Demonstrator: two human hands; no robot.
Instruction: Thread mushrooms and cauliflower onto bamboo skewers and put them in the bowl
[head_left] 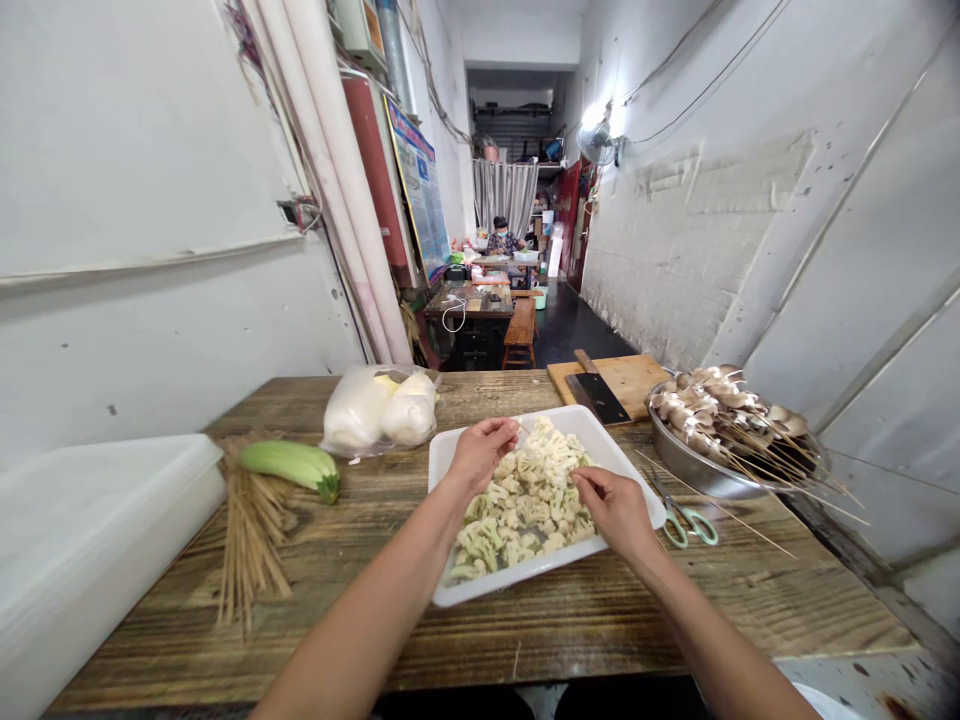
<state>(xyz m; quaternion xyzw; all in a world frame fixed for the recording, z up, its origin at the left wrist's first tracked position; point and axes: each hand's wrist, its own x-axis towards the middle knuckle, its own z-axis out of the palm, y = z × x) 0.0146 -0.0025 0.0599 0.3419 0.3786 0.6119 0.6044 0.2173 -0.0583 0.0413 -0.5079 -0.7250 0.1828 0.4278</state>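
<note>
Above the tray (517, 577) of cauliflower (517, 515), the left hand (484, 455) and right hand (616, 510) are pinched, contents unclear. Scissors (680, 511) lie right of the tray.

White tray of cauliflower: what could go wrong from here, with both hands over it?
The right hand might bump the scissors lying beside the right corner of the tray. A careless reach past the tray's far side could meet the cleaver, whose blade lies nearer the tray than its handle. The skewers poking out over the rim of the metal bowl could prick anyone brushing past.
</note>
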